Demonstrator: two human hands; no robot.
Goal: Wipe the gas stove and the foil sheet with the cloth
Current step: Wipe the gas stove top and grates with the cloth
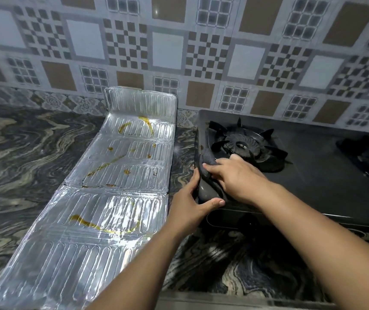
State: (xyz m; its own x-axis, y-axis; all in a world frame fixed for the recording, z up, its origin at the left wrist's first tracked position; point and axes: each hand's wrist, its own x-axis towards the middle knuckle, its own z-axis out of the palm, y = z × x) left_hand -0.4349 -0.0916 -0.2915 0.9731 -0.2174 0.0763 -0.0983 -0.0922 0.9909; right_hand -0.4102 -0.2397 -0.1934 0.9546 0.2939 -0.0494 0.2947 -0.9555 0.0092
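Note:
A black gas stove [313, 175] sits on the marble counter at the right, with its left burner grate [244, 144] in full view. My right hand [237, 173] presses a dark grey cloth [208, 173] onto the stove's front-left corner, just in front of that grate. My left hand [194, 202] grips the stove's left front edge, thumb on top. To the left lies a long silver foil sheet [103, 209], embossed with ribs and streaked with yellow-brown stains, its far end bent up against the wall.
A second burner grate [366, 153] shows at the right edge. The dark veined marble counter [22, 153] runs left of the foil and in front of the stove. A patterned tile wall [179, 52] stands close behind.

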